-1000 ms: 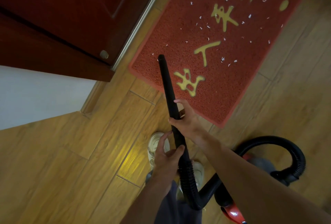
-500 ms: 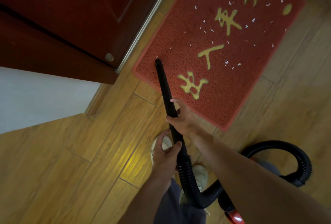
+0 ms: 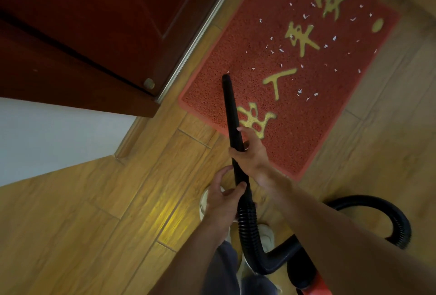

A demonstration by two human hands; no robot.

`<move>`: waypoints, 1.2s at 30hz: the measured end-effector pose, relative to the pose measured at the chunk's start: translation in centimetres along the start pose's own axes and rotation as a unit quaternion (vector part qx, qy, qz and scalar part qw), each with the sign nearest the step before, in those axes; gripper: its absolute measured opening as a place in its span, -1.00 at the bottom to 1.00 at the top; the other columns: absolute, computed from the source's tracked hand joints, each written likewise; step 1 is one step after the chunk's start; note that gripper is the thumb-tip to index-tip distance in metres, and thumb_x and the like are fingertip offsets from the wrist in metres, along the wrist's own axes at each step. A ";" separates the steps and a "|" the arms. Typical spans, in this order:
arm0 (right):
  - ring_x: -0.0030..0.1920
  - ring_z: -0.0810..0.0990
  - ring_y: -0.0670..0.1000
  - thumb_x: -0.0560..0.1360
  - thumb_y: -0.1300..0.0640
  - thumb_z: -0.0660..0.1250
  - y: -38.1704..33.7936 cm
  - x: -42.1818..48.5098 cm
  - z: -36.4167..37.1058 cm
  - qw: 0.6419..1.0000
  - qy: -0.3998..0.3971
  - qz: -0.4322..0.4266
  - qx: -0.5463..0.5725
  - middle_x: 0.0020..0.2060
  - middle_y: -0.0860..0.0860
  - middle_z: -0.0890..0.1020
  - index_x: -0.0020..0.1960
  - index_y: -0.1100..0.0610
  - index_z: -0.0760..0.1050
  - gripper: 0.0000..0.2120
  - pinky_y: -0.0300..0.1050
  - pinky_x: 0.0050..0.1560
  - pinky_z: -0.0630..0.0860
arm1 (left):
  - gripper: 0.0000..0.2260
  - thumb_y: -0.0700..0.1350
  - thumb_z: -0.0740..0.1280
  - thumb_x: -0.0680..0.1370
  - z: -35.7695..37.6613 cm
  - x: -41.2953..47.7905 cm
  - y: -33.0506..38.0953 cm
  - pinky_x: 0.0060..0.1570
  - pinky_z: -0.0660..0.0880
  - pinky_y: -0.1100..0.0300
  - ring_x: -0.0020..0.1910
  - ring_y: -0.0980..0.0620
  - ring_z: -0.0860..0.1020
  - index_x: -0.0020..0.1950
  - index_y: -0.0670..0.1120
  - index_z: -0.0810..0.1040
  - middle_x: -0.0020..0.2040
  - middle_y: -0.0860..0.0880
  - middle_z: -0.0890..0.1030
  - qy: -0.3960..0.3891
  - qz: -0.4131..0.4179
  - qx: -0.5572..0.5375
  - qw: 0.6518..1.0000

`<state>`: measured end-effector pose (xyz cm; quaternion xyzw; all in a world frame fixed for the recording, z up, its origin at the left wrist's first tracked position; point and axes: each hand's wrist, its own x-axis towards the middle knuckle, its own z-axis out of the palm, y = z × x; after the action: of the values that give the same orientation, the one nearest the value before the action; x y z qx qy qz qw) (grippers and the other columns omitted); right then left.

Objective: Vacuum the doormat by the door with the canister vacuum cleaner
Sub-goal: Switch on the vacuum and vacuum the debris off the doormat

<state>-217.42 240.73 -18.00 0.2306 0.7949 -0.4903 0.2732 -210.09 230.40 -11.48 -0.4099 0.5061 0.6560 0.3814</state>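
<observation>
A red doormat (image 3: 313, 110) with yellow characters lies on the wood floor beside the door, strewn with several small white scraps (image 3: 299, 91). The black vacuum wand (image 3: 231, 110) slants up from my hands, its tip resting on the mat's near left part. My right hand (image 3: 251, 153) grips the wand at mid-length. My left hand (image 3: 223, 198) holds it lower, where the ribbed black hose (image 3: 247, 228) begins. The hose loops right and back to the red and black canister (image 3: 306, 278) at the bottom edge.
A dark red door (image 3: 106, 18) with a metal threshold strip (image 3: 200, 35) stands at the upper left, with a white wall (image 3: 47, 134) below it. My light shoes (image 3: 266, 235) stand on the wood floor (image 3: 94, 224) under my hands.
The view has shifted slightly, so mat and door sit a little lower and to the right. The wand tip stays on the mat's near left part. Both hands keep their hold.
</observation>
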 end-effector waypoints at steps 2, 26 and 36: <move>-0.32 0.52 -0.16 0.47 0.22 0.41 0.1 0.4 -0.2 1.000 -0.010 0.016 -0.002 -0.25 -0.09 0.52 0.35 -0.01 0.37 -0.50 -0.40 -0.36 0.47 | -0.63 -0.16 0.38 0.58 0.2 0.2 0.1 -0.16 0.63 -0.05 -0.22 -0.19 0.71 0.27 0.23 0.46 -0.10 -0.22 0.71 0.004 -0.005 0.004 1.000; -0.24 0.64 -0.03 0.46 0.20 0.43 1.7 2.3 -5.4 1.000 0.021 0.000 0.017 -0.19 0.00 0.63 0.37 0.01 0.39 -0.49 -0.13 -0.16 0.63 | -0.67 -0.13 0.40 0.57 5.7 1.2 1.2 -0.08 0.61 -0.22 -0.12 -0.26 0.70 0.20 0.27 0.50 -0.11 -0.22 0.71 0.001 0.008 0.026 1.000; -0.19 0.61 -0.02 0.49 0.20 0.39 1.0 2.7 -4.2 0.998 -0.045 -0.024 -0.023 -0.08 0.06 0.60 0.43 0.02 0.30 -0.45 -0.29 -0.29 0.54 | -0.67 -0.16 0.39 0.58 5.0 1.2 0.8 -0.23 0.63 -0.03 -0.21 -0.22 0.71 0.25 0.19 0.50 -0.09 -0.23 0.71 0.037 0.012 -0.007 0.999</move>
<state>-219.66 245.23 -18.82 0.1831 0.7979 -0.4882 0.3023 -212.06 235.20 -11.57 -0.4305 0.5203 0.6482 0.3520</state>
